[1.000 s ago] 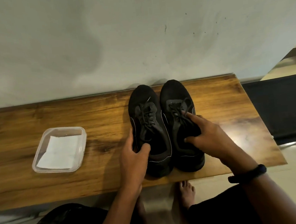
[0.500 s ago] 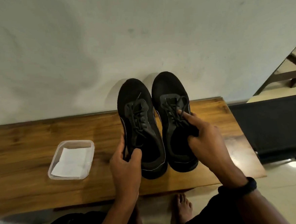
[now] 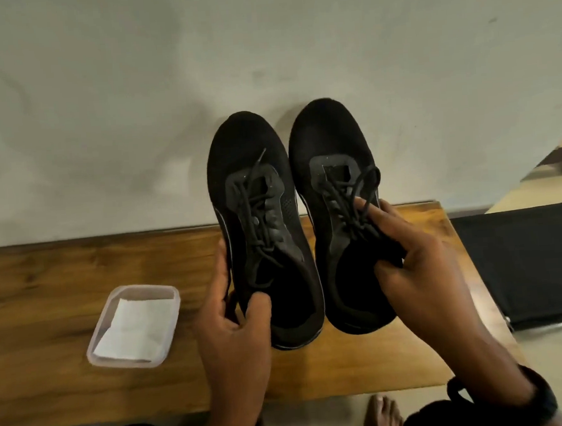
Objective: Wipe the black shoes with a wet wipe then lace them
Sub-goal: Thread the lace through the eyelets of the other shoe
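Note:
Two black laced shoes are lifted above the wooden bench [image 3: 61, 278], toes pointing away from me toward the wall. My left hand [image 3: 234, 319] grips the left shoe [image 3: 254, 188] at its collar, thumb inside the opening. My right hand [image 3: 420, 269] grips the right shoe [image 3: 327, 136] at its outer side, thumb in the opening and index finger lying on the laces. A folded white wet wipe [image 3: 134, 326] lies in a clear plastic container [image 3: 97, 335] on the bench to the left.
A pale wall rises right behind the bench. A black flat piece of furniture [image 3: 526, 262] stands to the right of the bench. My bare feet [image 3: 383, 415] and dark-clothed knees show below the bench's front edge.
Both hands have raised the pair of shoes off the bench and toward me; the toes now stand out against the wall. The container and wipe have stayed put.

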